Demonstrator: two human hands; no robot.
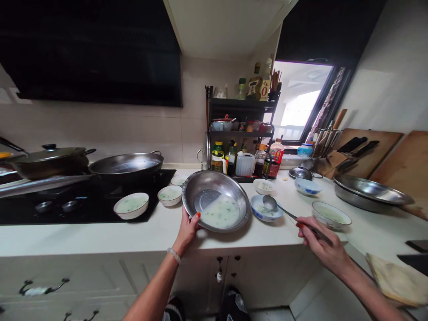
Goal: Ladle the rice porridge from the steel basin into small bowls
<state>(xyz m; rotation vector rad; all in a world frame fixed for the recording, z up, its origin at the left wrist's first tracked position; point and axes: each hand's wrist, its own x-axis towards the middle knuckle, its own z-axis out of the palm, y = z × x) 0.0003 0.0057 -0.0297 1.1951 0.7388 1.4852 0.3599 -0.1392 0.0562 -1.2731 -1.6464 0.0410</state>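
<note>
My left hand (189, 227) grips the near-left rim of a steel basin (194, 191), thumb over the edge. The basin tilts to the right, and pale soup with green bits (222, 211) pools at its lower side. In my right hand (317, 240) is the handle of a metal ladle (270, 203). Its bowl is over a blue-and-white bowl (257, 214), which holds a little soup. Bowls of the same soup stand around: one on the stove's edge (131, 206), one left of the basin (170, 195) and one beyond my right hand (331, 215).
A wide pan (127, 164) and a lidded pot (50, 158) sit on the black stove (100, 209). Behind the basin stands a black rack (240, 133) with bottles. At the right are steel pans (371, 191), a knife block (334, 161), cutting boards (391, 138) and a cloth (394, 276).
</note>
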